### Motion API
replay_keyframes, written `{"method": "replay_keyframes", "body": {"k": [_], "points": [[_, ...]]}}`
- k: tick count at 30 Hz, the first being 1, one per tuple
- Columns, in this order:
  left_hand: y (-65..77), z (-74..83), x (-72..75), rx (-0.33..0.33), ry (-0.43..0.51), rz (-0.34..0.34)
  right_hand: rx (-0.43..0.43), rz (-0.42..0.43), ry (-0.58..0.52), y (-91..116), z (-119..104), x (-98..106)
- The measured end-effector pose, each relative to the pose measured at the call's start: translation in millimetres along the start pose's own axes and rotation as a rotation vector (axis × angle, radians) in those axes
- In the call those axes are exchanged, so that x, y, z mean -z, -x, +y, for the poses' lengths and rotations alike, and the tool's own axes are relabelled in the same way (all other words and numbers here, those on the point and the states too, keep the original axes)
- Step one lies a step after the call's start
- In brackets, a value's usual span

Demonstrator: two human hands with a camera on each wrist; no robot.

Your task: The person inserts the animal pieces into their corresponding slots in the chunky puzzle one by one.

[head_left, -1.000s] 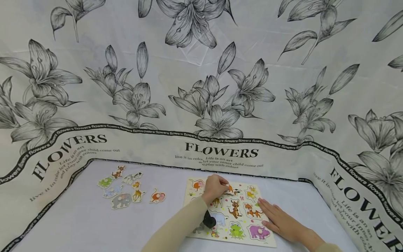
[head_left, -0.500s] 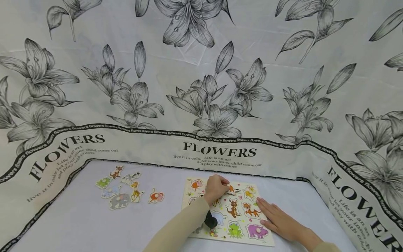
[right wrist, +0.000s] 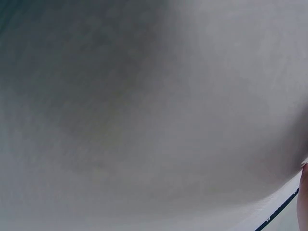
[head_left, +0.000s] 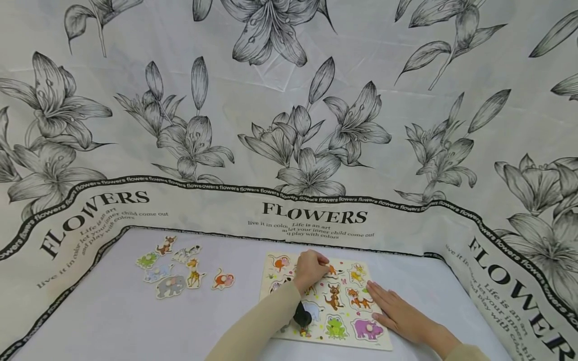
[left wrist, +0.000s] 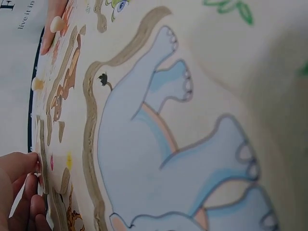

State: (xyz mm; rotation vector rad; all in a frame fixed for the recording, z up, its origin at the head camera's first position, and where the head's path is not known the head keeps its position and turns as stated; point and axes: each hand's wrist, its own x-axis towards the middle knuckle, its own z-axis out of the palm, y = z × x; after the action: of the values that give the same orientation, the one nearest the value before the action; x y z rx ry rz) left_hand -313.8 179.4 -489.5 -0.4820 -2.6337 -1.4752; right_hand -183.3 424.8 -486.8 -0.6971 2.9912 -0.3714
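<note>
My left hand (head_left: 310,271) pinches a small puzzle piece with an orange animal (head_left: 333,271) at the top-middle recess of the wooden animal puzzle board (head_left: 325,343). The fingers hide most of that piece. In the left wrist view the fingertips (left wrist: 30,161) are low, close to the board's surface beside a recess edge. My right hand (head_left: 402,313) lies with straight fingers along the board's right edge. A purple hippo piece (head_left: 368,330) with a round knob sits in its recess near the thumb. The right wrist view shows mostly blurred pale cloth.
Loose animal pieces lie to the left: an elephant (head_left: 170,287), a giraffe (head_left: 193,274), a monkey (head_left: 223,279), a frog (head_left: 147,259) and others. A black wrist camera (head_left: 302,316) covers part of the board. Behind the table hangs a flower-print cloth (head_left: 311,170).
My left fingers have settled lower onto the orange animal's recess, where the piece was tilted a second ago. The right hand stays along the board's edge. The head view has shifted slightly.
</note>
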Motion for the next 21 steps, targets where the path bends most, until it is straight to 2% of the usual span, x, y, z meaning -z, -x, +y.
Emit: {"method": "replay_keyframes", "body": {"k": [12,21], "points": [[4.8,3.7,0.1,0.004,-0.053,0.006,-0.002,-0.004,-0.016,-0.4,-0.6,0.4],[5.6,3.1,-0.3,-0.002,-0.046,0.017,-0.004,-0.007,0.005,0.1,1.5,-1.0]]}}
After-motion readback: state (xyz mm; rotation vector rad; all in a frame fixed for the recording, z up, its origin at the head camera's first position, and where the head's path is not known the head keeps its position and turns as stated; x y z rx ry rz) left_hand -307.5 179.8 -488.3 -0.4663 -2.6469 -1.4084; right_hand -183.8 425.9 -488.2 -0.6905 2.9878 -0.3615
